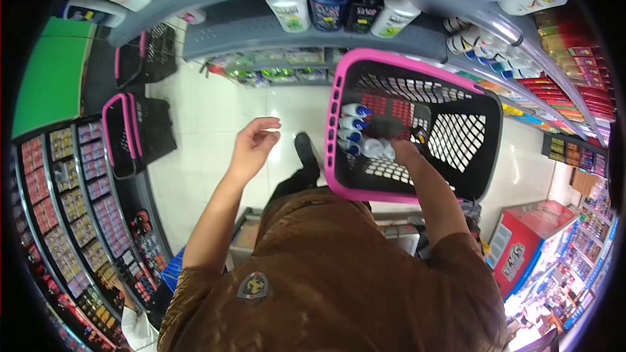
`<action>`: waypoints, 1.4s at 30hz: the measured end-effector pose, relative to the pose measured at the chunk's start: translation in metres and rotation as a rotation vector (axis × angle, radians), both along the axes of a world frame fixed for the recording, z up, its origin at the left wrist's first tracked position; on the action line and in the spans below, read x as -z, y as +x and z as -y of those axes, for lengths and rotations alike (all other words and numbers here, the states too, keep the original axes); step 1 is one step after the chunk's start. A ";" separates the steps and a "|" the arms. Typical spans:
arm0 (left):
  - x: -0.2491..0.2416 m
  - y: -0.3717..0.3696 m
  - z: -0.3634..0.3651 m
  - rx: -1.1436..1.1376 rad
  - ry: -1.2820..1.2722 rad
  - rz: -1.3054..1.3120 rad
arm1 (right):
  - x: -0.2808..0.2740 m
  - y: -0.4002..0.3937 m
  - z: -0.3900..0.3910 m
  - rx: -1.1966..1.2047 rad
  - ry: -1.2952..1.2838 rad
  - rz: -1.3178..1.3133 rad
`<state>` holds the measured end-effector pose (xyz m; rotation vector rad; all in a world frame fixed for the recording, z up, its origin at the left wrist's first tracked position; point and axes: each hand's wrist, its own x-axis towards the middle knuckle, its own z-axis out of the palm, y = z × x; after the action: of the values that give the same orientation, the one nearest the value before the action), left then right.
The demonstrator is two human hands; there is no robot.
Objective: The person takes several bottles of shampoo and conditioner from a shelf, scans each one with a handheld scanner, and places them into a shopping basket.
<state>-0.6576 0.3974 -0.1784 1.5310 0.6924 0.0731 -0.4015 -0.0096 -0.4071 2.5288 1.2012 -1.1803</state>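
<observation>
My left hand (255, 146) hangs in the air over the floor, to the left of the basket. Its fingers are loosely bent and apart, with nothing in them. A black shopping basket (492, 150) with a pink rim stands in front of me on the right. Several white bottles with blue caps (353, 124) are lined up along its left side, and a whitish container (373, 148) sits beside them. Inside the basket, my right hand (405, 152) reaches down close to these containers. Its fingers are mostly hidden, so their grip does not show.
Grey shelving (241, 32) with bottles (328, 12) runs across the front and bends along the right. More pink-rimmed baskets (153, 130) stand on the left. Packed racks (72, 202) line the left side, where another person's sleeve (138, 329) shows. A red cabinet (521, 248) stands at the right.
</observation>
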 end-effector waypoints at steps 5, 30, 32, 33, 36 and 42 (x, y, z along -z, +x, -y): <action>0.009 0.077 -0.055 -0.117 0.328 0.046 | -0.087 -0.009 -0.044 0.176 -0.141 0.005; -0.023 0.153 -0.079 0.001 0.790 0.408 | -0.289 -0.131 -0.075 0.736 1.053 0.031; -0.070 0.125 -0.053 -0.009 0.782 0.400 | -0.290 -0.123 -0.080 0.779 1.075 -0.110; -0.088 0.112 -0.041 -0.011 0.662 0.451 | -0.291 -0.119 -0.083 0.804 1.119 -0.213; -0.143 0.095 0.025 -0.062 0.417 0.505 | -0.306 -0.106 -0.090 0.738 1.219 -0.409; -0.128 0.130 0.159 -0.020 -0.446 0.160 | -0.319 -0.080 -0.068 0.721 1.051 -1.024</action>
<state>-0.5280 0.2385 -0.0501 1.0776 0.5519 0.0510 -0.4817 0.0587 -0.0883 3.3082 1.2695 -2.9059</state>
